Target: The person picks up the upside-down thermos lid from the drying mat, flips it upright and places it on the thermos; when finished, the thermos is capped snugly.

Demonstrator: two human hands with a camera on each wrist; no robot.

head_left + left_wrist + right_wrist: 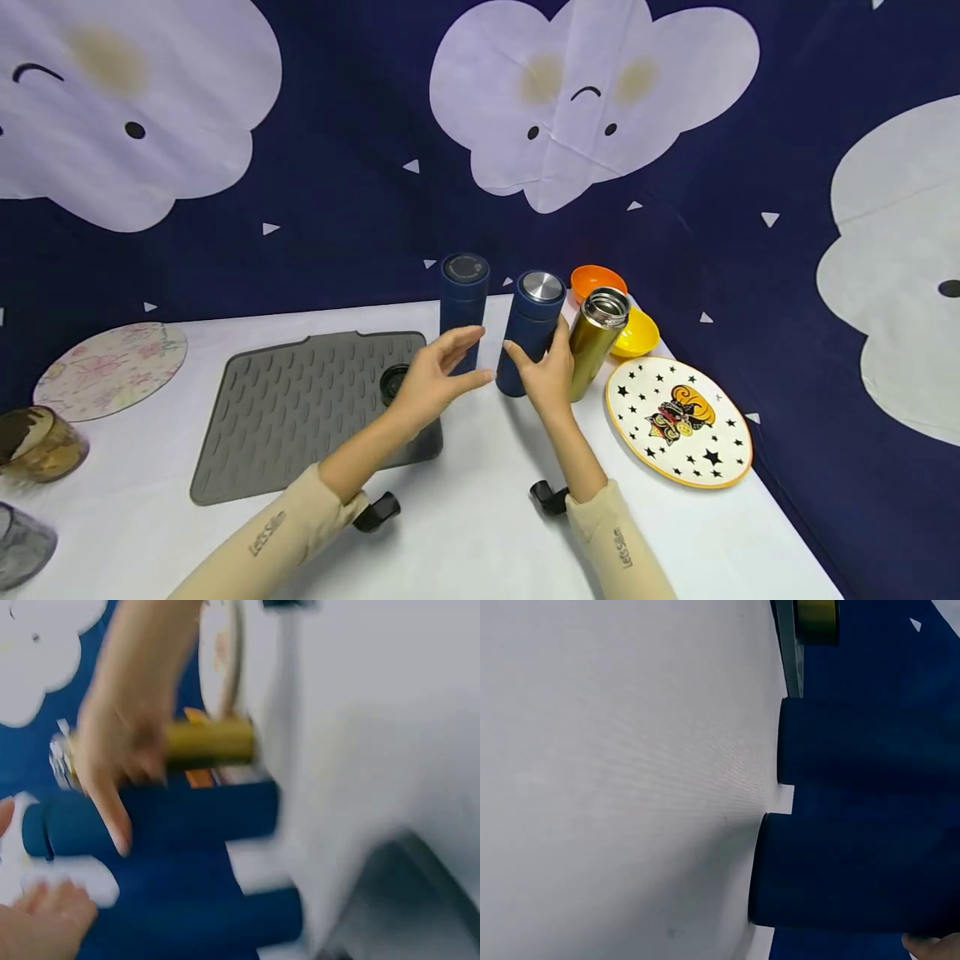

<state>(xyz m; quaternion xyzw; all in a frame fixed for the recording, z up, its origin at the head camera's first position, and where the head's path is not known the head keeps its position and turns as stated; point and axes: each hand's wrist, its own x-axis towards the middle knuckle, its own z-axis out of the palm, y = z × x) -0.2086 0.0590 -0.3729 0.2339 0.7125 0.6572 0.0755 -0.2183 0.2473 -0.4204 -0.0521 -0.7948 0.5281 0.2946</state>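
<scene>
My right hand (549, 373) grips a blue vacuum flask (531, 333) with a silver-topped lid, thumb on its front and fingers round its right side. The right wrist view shows this flask (855, 874) with only a bit of the hand (934, 946) at the corner. To its left stands a second blue flask (463, 296) with a dark top. My left hand (431, 379) is held in front of that one, thumb and fingers spread apart, holding nothing. Just right of my right hand is a gold flask (591, 350), lidless, its steel mouth showing. The left wrist view is blurred.
A grey drying mat (300, 417) lies at left with a black lid (393, 383) on it. Right of the flasks are orange (596, 279) and yellow (637, 335) bowls and a star-patterned plate (678, 423). A round floral mat (112, 371) and two glass vessels lie far left.
</scene>
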